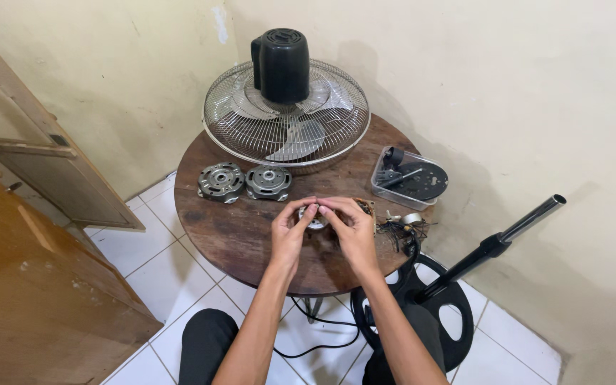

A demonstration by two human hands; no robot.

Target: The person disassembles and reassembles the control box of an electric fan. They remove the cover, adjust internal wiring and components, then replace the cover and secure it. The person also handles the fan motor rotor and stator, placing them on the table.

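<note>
Both hands meet over the middle of a round wooden table (208, 228). The left hand (290, 232) and the right hand (354, 228) are pinched together around a small silvery metal part (314, 219), fingertips of both closed on it from either side. It's mostly covered by the fingers, so its exact shape is hard to call, looks like a little round motor piece.

Just behind the hands sit two grey motor housing halves (244, 182) side by side, touching or nearly so. Further back is the fan head (286, 121) lying face down, wire grille and translucent blades under a black motor cover (281, 64). Off to the right there's a clear plastic tray (408, 178) with black parts in it, and near the right hand a tangle of wires (402, 229) at the table edge. The black fan stand (465, 267) leans beside the table over the white tiled floor (158, 249).
</note>
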